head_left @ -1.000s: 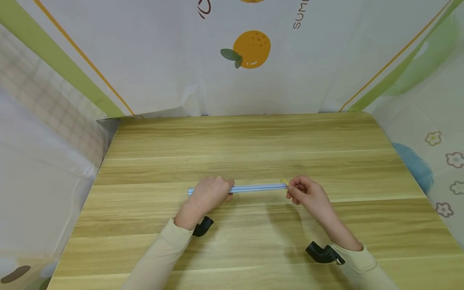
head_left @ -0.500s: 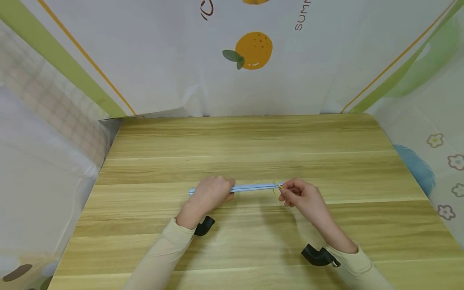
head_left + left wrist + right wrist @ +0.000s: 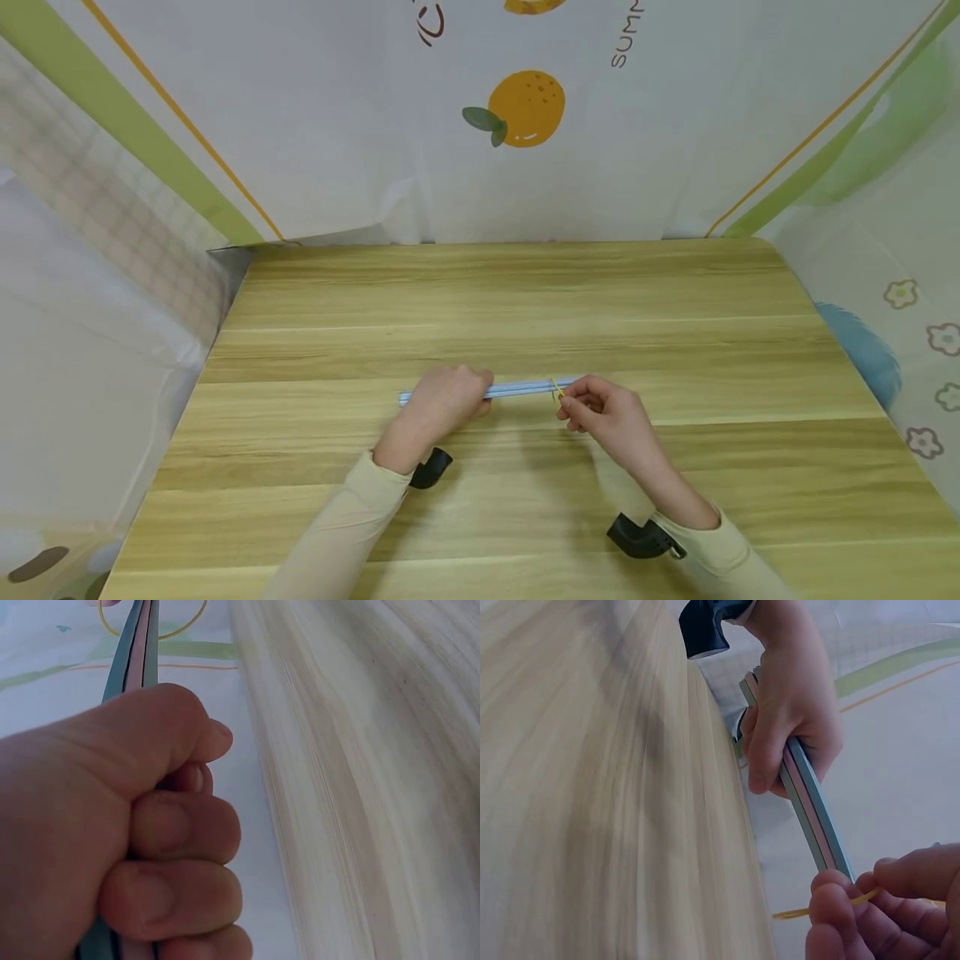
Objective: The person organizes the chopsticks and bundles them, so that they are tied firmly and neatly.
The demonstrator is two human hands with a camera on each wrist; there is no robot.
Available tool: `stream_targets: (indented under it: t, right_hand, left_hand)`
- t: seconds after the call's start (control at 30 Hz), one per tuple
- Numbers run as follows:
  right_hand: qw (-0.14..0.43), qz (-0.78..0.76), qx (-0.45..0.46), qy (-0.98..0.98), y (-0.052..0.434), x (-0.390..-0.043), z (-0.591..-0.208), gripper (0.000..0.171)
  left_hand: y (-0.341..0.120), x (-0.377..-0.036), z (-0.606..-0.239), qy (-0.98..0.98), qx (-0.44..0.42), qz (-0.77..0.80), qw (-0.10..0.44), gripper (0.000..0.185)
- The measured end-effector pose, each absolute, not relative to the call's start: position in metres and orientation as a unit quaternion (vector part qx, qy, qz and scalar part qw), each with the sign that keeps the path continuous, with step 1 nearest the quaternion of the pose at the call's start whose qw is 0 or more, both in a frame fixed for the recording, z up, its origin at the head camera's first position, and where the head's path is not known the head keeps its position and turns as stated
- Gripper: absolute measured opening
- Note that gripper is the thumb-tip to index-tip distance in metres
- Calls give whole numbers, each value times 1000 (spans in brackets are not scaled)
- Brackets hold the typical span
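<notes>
A bundle of chopsticks [image 3: 521,389] is held level over the table, pale blue in the head view. Both wrist views show greenish-blue sticks [image 3: 815,814] with a pink one between them. My left hand [image 3: 444,407] wraps its fingers round the thicker left part of the bundle. Near the thin right end, a yellow rubber band [image 3: 556,388] passes round the chopsticks. It hangs as a loose loop on both sides of them in the left wrist view. My right hand [image 3: 606,413] pinches this band between thumb and fingers, hiding the chopstick tips.
The wood-grain table [image 3: 495,308] spreads under both hands. A white cloth with a printed orange [image 3: 527,108] hangs along its back edge, and more printed cloth [image 3: 892,250] hangs at the sides. Black wrist cameras [image 3: 645,537] sit under the sleeves.
My right hand has moved left along the bundle, drawing the rubber band from the tips inward. My left hand keeps its grip and shifts only slightly right in view.
</notes>
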State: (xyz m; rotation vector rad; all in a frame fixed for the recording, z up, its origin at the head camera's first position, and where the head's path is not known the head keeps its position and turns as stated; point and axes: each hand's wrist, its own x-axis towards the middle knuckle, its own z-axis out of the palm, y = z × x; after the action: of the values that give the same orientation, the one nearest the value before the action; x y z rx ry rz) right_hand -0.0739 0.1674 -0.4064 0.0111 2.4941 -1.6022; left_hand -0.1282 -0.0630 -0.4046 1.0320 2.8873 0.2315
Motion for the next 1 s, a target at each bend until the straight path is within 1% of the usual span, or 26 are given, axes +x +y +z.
stream_targets:
  t: [0.13, 0.23, 0.47, 0.63, 0.73, 0.83, 1.0]
  right_hand:
    - [86, -528, 7, 845, 166, -71, -409, 10]
    - [90, -531, 9, 843, 166, -69, -412, 14]
    - [110, -597, 13, 795, 171, -70, -421, 23]
    - [135, -621, 27, 772, 176, -73, -430, 14]
    - [135, -601, 7, 788, 176, -76, -434, 7]
    - [107, -547, -42, 829, 174, -77, -437, 4]
    - [24, -462, -128, 877, 170, -77, -435, 5]
  left_hand:
    - [-65, -128, -404, 942, 323, 84, 37, 24]
    - [-66, -128, -404, 944, 315, 88, 30, 24]
    - [-67, -128, -404, 940, 331, 80, -3, 29]
    - [-66, -125, -404, 936, 343, 74, -19, 30]
    - [-66, -124, -403, 935, 345, 75, -18, 30]
    - [-65, -124, -404, 936, 344, 80, -11, 29]
    - [-65, -123, -404, 937, 337, 85, -2, 28]
